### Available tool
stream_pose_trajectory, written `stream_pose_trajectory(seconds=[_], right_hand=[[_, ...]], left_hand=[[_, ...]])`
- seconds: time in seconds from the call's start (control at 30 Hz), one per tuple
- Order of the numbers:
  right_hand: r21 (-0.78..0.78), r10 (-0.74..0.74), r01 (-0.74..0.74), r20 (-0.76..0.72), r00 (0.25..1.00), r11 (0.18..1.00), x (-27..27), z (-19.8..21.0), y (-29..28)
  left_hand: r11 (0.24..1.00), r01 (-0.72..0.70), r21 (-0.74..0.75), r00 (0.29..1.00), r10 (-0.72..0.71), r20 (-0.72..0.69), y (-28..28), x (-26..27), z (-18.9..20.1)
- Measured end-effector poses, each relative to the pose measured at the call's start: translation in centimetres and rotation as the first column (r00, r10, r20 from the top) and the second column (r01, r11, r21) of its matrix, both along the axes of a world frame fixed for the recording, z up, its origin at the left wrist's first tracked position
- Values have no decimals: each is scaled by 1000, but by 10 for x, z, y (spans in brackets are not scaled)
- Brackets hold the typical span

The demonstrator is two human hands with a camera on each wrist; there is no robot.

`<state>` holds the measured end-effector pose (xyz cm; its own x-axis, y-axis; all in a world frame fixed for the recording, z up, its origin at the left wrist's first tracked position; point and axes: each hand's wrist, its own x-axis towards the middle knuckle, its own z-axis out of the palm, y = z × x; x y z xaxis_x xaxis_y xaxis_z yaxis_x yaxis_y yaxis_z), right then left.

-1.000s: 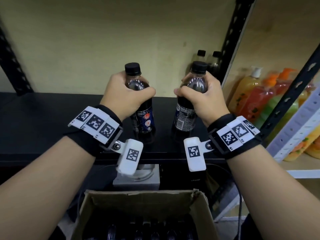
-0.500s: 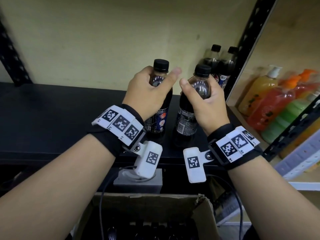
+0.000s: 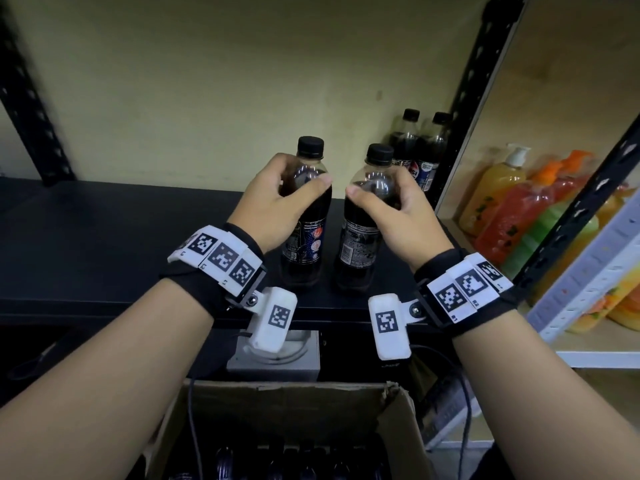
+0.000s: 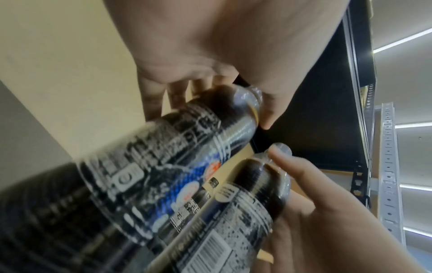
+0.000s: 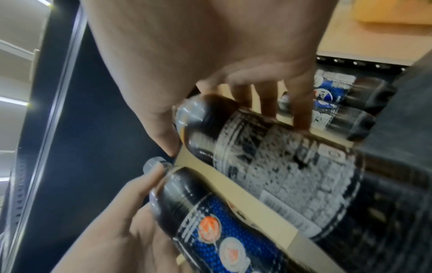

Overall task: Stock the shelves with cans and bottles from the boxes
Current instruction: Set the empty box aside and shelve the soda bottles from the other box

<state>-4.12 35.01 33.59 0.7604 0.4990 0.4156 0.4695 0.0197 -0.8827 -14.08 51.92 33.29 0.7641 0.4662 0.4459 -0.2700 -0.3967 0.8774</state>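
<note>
On black shelf (image 3: pixel 104 237), our left hand (image 3: pixel 273 199) and right hand (image 3: pixel 398 216) each clasp a cola bottle (image 3: pixel 306 216); we should slide both upright toward the far-right pair (image 3: pixel 419 150).

Two dark cola plastic bottles with black caps stand upright side by side on the black shelf (image 3: pixel 104 237): the blue-labelled left bottle (image 3: pixel 306 233) and the black-labelled right bottle (image 3: pixel 360 244), near two matching bottles (image 3: pixel 417 150) at the back corner.

Grey box (image 3: pixel 273 362) with white cable at my 6 o'clock, under the shelf edge. Soap bottles (image 3: pixel 512 202), yellow, orange, green, at 3 o'clock.
</note>
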Motion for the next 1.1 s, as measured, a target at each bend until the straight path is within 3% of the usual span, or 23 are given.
stream_pose_trajectory(seconds=[0.13, 0.3, 0.67, 1.1], right_hand=[[-167, -114, 130, 103, 988, 977, -2, 1, -16], [-137, -184, 218, 228, 956, 966, -13, -2, -20], [-128, -248, 289, 266, 932, 949, 0, -6, -9], [-193, -290, 340, 247, 925, 920, 65, 1, 17]], left_hand=[[999, -25, 31, 997, 27, -71, 10, -20, 7], [996, 2, 88, 991, 10, -134, 9, -23, 2], [992, -50, 119, 989, 66, -129, 2, 3, 1], [969, -151, 194, 977, 176, -118, 20, 75, 2]])
